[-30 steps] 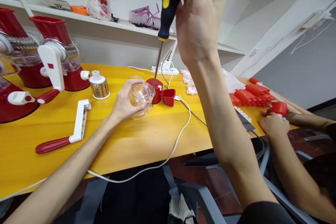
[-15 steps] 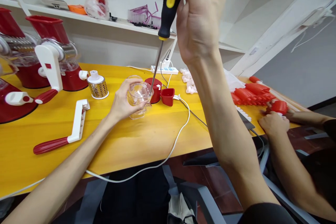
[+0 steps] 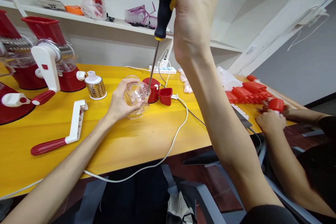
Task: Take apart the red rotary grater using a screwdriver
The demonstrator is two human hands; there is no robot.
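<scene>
My left hand (image 3: 121, 102) is closed around a clear plastic housing (image 3: 137, 92) just above the yellow table. A black screwdriver with yellow accents (image 3: 163, 10) is gripped by its handle in my right hand (image 3: 193, 14), high in the view; some of its fingers are cut off by the top edge. The shaft slants down and its tip meets the right side of the clear housing. Behind the housing stands a round red base (image 3: 154, 91), with a small red cup-shaped part (image 3: 165, 96) beside it.
Left of my hands are a metal grater drum (image 3: 96, 86), a white crank with red handle (image 3: 75, 122) and assembled red drum graters (image 3: 59, 56). A white cable (image 3: 175, 136) crosses the table. At right, a co-worker's hands (image 3: 271, 120) hold a red part near a red pile (image 3: 245, 92).
The screwdriver handle has rotated, its yellow patch now turned toward my palm. My right hand has shifted slightly left in view. The left hand still holds the clear housing.
</scene>
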